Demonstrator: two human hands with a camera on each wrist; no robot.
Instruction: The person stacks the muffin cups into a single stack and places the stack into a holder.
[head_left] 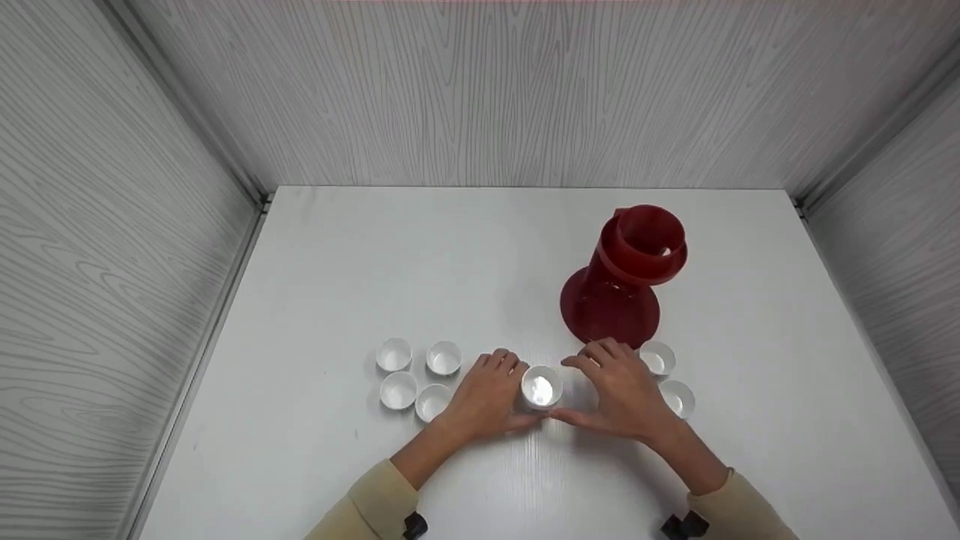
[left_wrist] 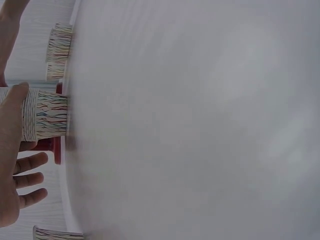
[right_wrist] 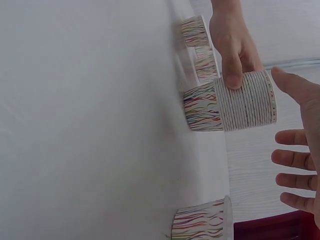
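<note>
A stack of nested paper cups [head_left: 541, 386] stands upright between my two hands, its white rims piled above a lowest cup with coloured wavy streaks. My left hand [head_left: 486, 397] grips the stack from the left; in the left wrist view, its thumb lies along the rims of the stacked cups [left_wrist: 44, 114]. On the other side my right hand [head_left: 619, 390] is spread around the stack. The right wrist view shows a gap between its fingers [right_wrist: 292, 158] and the cup stack [right_wrist: 245, 102], with the thumb near the top rim.
Several single paper cups [head_left: 399, 391] stand to the left of my left hand. Two more cups [head_left: 658, 358] are beside my right hand. A red stand [head_left: 611, 307] with a round base and a cylindrical top rises behind the right hand. Wood-grain panels [head_left: 487, 97] enclose the white table [head_left: 375, 262].
</note>
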